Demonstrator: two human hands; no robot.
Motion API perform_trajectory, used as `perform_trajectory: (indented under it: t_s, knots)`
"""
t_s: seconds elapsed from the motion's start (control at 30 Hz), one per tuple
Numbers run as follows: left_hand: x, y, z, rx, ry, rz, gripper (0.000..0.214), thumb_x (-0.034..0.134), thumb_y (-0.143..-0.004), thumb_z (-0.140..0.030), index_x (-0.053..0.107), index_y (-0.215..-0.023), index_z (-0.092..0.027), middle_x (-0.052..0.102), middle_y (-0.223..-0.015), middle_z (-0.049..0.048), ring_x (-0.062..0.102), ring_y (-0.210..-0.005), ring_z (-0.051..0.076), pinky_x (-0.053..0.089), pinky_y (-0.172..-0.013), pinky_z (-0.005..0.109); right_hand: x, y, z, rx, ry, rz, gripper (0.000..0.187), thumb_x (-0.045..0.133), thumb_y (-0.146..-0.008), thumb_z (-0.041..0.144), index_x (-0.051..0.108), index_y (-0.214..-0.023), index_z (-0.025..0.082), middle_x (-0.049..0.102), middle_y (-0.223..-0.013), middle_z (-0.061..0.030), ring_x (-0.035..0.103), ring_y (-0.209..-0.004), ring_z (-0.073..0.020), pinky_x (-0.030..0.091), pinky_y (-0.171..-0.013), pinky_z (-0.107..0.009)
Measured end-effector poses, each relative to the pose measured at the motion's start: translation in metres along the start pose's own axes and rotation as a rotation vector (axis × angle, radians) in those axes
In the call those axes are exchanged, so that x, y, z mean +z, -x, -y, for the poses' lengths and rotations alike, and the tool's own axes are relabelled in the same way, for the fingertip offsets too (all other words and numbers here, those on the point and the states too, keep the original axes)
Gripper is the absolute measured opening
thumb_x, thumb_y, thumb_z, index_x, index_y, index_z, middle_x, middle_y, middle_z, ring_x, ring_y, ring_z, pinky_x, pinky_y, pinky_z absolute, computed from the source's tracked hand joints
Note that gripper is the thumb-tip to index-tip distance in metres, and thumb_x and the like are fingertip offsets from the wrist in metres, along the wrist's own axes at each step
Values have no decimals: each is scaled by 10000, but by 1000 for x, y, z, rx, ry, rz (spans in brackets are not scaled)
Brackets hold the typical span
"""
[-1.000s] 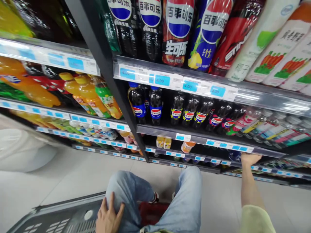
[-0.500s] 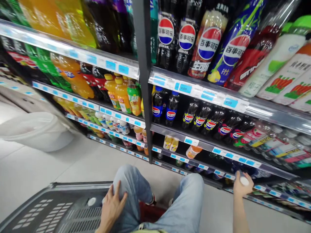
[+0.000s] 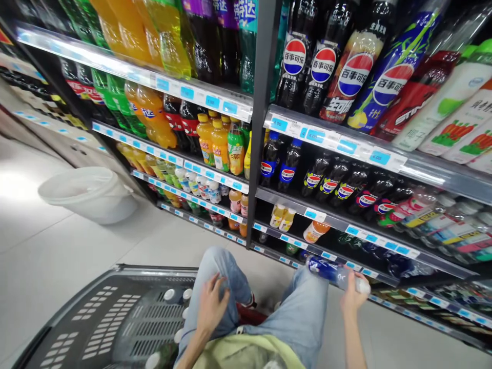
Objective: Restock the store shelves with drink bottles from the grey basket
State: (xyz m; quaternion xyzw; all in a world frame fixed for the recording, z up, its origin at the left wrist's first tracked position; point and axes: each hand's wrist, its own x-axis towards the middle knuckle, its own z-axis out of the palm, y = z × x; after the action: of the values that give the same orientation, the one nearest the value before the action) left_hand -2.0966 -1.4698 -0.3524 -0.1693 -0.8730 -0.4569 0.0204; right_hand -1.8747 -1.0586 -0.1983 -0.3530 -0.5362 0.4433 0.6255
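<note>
My right hand [image 3: 351, 295] is closed around the white-capped end of a blue-labelled bottle [image 3: 331, 271], held sideways in front of the low shelves above my right knee. On my left knee rests my left hand [image 3: 212, 303], fingers curled over the denim. I crouch facing the drinks shelves [image 3: 338, 221]. A dark plastic basket [image 3: 111, 323] stands at my left, with white-capped bottles [image 3: 168, 295] inside it.
Shelves of cola, orange and green soft drinks run left to right, with blue price tags on every rail. A black upright post [image 3: 260, 118] divides the bays. A white bucket [image 3: 89, 192] sits on the pale tiled floor at left.
My right hand has drawn the blue-labelled bottle out of the low shelf and swung it left over my knee. The view has panned left, showing more of the basket.
</note>
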Motion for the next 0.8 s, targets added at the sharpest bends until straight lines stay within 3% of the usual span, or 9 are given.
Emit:
perform_trajectory:
  t_s: [0.07, 0.17, 0.3, 0.37, 0.5, 0.6, 0.67, 0.8]
  knots:
    - [6, 10, -19, 3, 186, 108, 461, 569, -968, -431, 739, -1321, -189, 651, -1540, 178, 622, -1459, 365, 496, -1271, 588, 15, 22, -4, 175, -111, 101, 657, 882, -722, 709, 510, -1057, 283, 821, -911, -50, 838, -831, -345, 698, -875, -546]
    - [16, 26, -46, 13, 464, 371, 609, 702, -925, -499, 672, -1468, -224, 607, -1591, 196, 620, -1466, 377, 587, -1166, 564, 32, 56, -10, 441, -171, 225, 694, 863, -688, 733, 500, -1073, 284, 801, -820, -20, 815, -690, -351, 692, -721, -528]
    - [27, 44, -70, -84, 777, 775, 968, 934, -790, -554, 538, -1613, -236, 565, -1623, 249, 632, -1443, 405, 573, -1161, 560, 44, 107, -13, 687, -260, 289, 647, 864, -655, 690, 551, -1033, 268, 800, -805, -15, 805, -661, -334, 684, -690, -499]
    - [30, 51, -76, -164, 921, 904, 1093, 1001, -739, -550, 475, -1652, -261, 569, -1620, 243, 681, -1367, 396, 568, -1150, 570, 47, 130, -11, 761, -347, 332, 553, 835, -697, 644, 587, -1015, 265, 797, -807, 2, 806, -671, -306, 694, -721, -488]
    - [29, 60, -70, -297, 1045, 1023, 1072, 1062, -695, -467, 517, -1604, -306, 659, -1525, 165, 756, -1199, 341, 565, -1147, 576, 46, 161, -6, 900, -507, 323, 351, 779, -797, 465, 642, -1037, 248, 799, -835, -4, 806, -670, -275, 711, -760, -454]
    - [27, 61, -57, -351, 1008, 1053, 1053, 1054, -689, -521, 555, -1583, -276, 728, -1409, 160, 783, -1069, 332, 607, -1069, 576, 41, 170, -3, 962, -570, 281, 236, 706, -895, 357, 670, -1081, 216, 824, -977, -53, 832, -725, -266, 708, -779, -410]
    - [26, 61, -52, -366, 1003, 1066, 1056, 1042, -681, -582, 588, -1569, -237, 736, -1403, 182, 783, -1109, 374, 600, -1078, 583, 39, 172, -3, 1014, -598, 262, 220, 721, -884, 316, 676, -1071, 208, 827, -1017, -56, 840, -740, -262, 715, -771, -403]
    - [26, 62, -52, -401, 1003, 1083, 1001, 1015, -701, -628, 634, -1521, -198, 723, -1459, 206, 739, -1285, 430, 531, -1193, 604, 37, 170, -7, 1125, -644, 252, 257, 793, -769, 272, 681, -991, 210, 799, -843, -16, 832, -723, -272, 734, -736, -430]
